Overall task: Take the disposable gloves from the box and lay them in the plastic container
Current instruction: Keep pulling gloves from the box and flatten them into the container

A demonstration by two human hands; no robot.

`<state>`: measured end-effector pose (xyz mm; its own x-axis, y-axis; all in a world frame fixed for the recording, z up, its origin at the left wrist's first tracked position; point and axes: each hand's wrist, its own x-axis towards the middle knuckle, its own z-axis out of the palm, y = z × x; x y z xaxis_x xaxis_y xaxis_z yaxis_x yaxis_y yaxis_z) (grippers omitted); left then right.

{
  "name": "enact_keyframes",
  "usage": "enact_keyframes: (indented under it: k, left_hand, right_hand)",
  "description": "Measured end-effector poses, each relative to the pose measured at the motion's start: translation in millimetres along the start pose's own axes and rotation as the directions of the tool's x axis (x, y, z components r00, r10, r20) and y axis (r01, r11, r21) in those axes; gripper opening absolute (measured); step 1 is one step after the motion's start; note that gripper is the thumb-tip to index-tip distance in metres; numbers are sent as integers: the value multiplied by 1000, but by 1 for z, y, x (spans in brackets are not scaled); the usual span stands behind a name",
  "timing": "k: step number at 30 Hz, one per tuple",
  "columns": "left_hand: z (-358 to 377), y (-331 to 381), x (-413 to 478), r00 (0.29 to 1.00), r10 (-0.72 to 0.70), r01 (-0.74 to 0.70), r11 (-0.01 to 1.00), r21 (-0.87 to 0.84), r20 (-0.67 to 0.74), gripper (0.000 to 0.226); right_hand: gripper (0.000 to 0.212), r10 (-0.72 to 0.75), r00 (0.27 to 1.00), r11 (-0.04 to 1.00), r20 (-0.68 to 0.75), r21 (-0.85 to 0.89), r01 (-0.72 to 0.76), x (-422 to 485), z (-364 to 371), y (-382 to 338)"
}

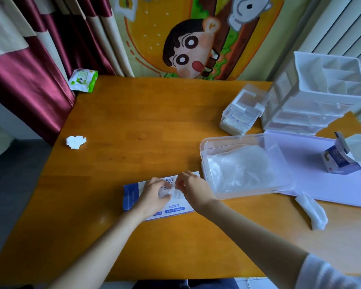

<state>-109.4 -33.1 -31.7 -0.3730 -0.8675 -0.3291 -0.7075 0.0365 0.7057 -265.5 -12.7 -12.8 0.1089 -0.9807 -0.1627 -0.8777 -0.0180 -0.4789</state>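
A flat blue and white glove box [131, 197] lies on the wooden table near its front middle. Both hands are on top of it. My left hand [152, 195] and my right hand [193, 189] each pinch a thin translucent glove [174, 192] at the box's opening. Just right of the box stands a clear plastic container [204, 147], holding a pile of translucent gloves [240, 167]. The part of the box under my hands is hidden.
A lilac lid or mat [313, 163] lies under and beside the container, with a small carton [336, 160] on it. White drawer organisers [321, 97] stand at the back right. A crumpled tissue [76, 142], a wipes pack [82, 80] and a white scrap [313, 211] lie around.
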Motion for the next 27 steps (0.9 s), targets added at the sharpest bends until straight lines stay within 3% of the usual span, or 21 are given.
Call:
enact_keyframes:
  k: [3,14,17,20,22,27]
  left_hand:
    - [-4,5,5,999,-41,40,993,-107,-13,5]
    - [-1,-2,10,986,-104,106,994,9,-127,19]
    - [1,-5,7,988,-67,78,995,69,-142,29]
    - [3,-1,5,991,8,8,993,117,-133,19]
    - [6,0,5,989,55,-34,988,153,-135,13]
    - [11,1,1,983,141,-116,973,201,-115,14]
  right_hand:
    - [11,6,1000,1000,18,20,-7,-2,-2,0]
    - [9,133,990,991,43,1,-133,-14,-4,3]
    - [17,114,992,991,58,-77,-109,-16,-3,5]
    - [40,-64,997,989,34,-134,68,-15,-2,8]
    - [43,-146,987,969,61,-190,155,-12,-1,8]
    - [28,-24,990,963,138,-262,60,-6,1,8]
